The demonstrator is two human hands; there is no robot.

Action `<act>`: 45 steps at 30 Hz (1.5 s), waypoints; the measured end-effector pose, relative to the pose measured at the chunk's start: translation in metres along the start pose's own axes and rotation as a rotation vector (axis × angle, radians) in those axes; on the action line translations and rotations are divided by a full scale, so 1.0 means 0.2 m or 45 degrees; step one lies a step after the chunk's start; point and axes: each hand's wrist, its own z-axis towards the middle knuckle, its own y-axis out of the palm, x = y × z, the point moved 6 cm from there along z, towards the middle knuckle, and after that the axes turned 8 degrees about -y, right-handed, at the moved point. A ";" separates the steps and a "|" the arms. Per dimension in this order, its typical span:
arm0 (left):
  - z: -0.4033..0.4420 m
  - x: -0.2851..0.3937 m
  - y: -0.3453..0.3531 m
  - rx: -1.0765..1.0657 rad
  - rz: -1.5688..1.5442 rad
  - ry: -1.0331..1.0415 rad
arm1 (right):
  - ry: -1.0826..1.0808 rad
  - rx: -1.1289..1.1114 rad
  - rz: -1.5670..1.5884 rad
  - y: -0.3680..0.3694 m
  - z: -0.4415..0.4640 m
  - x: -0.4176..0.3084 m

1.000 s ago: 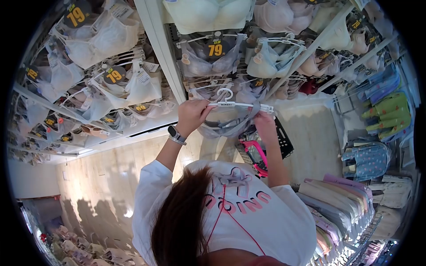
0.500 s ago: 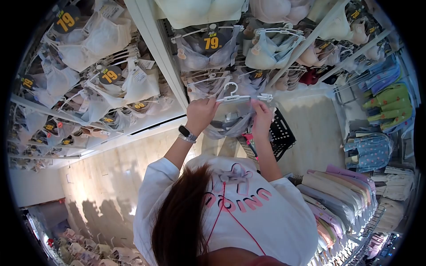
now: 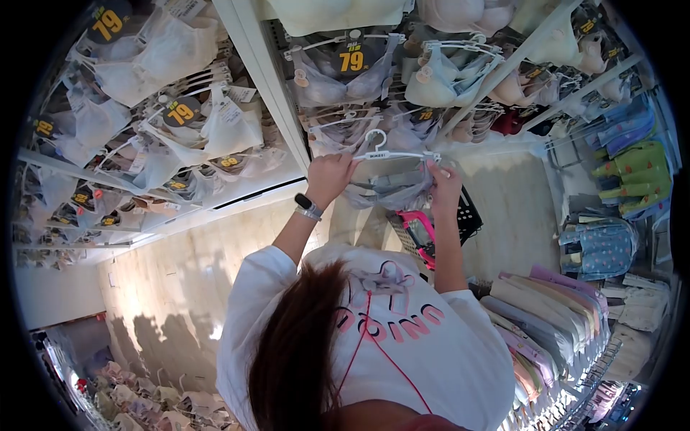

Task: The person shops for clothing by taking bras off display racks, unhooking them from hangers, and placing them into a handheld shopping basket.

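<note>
White plastic hanger (image 3: 379, 155) runs crosswise, left hand (image 3: 330, 177) pinching its left end, right hand (image 3: 445, 184) pinching sheer grey bra (image 3: 392, 189) near right end.

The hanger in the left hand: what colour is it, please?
The hanger is white, with small dark lettering; it shows best in the head view.

Your left hand (image 3: 330, 178) grips white hanger (image 3: 394, 156); right hand (image 3: 445, 185) at other end; grey bra (image 3: 392, 189) below; 79 tag (image 3: 352, 62) beyond.
</note>
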 end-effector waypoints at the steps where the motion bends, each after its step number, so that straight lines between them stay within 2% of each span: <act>1: 0.02 0.00 -0.02 -0.003 -0.005 0.015 | 0.076 -0.064 -0.104 0.00 0.00 0.00; 4: 0.04 -0.03 -0.01 -0.018 0.017 0.042 | 0.059 -0.324 0.133 0.08 0.03 0.01; 7: 0.05 -0.04 0.00 -0.049 0.038 0.033 | 0.344 -0.395 0.187 0.07 0.06 0.10; 10: 0.03 -0.02 0.02 -0.067 0.022 0.015 | 0.611 -0.359 0.493 0.10 0.06 0.19; 13: 0.03 0.02 0.07 -0.052 0.000 0.012 | 0.459 -0.415 0.481 0.18 0.04 0.25; 16: 0.03 0.02 0.10 -0.054 0.013 -0.011 | 0.116 -0.158 0.263 0.15 0.06 0.20; 19: 0.04 0.02 0.12 -0.079 0.047 -0.045 | -0.053 -0.009 0.060 0.09 0.08 0.12; 22: 0.03 0.02 0.17 -0.130 0.081 -0.083 | 0.053 0.073 0.032 0.00 0.16 0.12; 25: 0.06 0.00 0.16 -0.133 0.079 -0.070 | -0.024 0.074 -0.054 -0.01 0.19 0.14; 28: 0.09 -0.01 0.11 -0.083 0.015 -0.032 | -0.107 -0.153 -0.447 -0.02 0.22 0.12; 30: 0.12 -0.04 0.10 -0.045 -0.053 -0.008 | -0.467 -0.147 -0.743 0.02 0.24 0.02; 32: 0.17 -0.05 0.09 -0.128 -0.013 0.012 | -0.870 -0.324 -0.993 0.17 0.22 -0.13; 34: 0.24 -0.04 0.06 -0.138 -0.020 0.033 | -1.317 -0.696 -1.191 0.36 0.16 -0.27; 36: 0.34 -0.02 0.00 -0.073 -0.067 0.064 | -1.354 -0.785 -1.280 0.41 0.25 -0.22; 37: 0.39 -0.05 0.02 -0.272 0.030 0.011 | -1.330 -0.806 -1.245 0.43 0.31 -0.23; 38: 0.44 -0.07 -0.03 -0.255 -0.155 -0.025 | -1.308 -0.830 -1.210 0.46 0.36 -0.24; 39: 0.50 -0.10 -0.07 -0.234 -0.340 -0.061 | -1.414 -0.787 -1.069 0.49 0.37 -0.30; 40: 0.54 -0.14 -0.09 -0.212 -0.527 -0.095 | -1.430 -0.780 -1.099 0.51 0.40 -0.33; 43: 0.75 -0.34 -0.12 0.045 -0.453 0.034 | -1.444 -0.710 -1.190 0.52 0.51 -0.41; 45: 0.84 -0.46 -0.07 -0.167 -0.651 -0.223 | -1.432 -0.724 -1.192 0.52 0.53 -0.46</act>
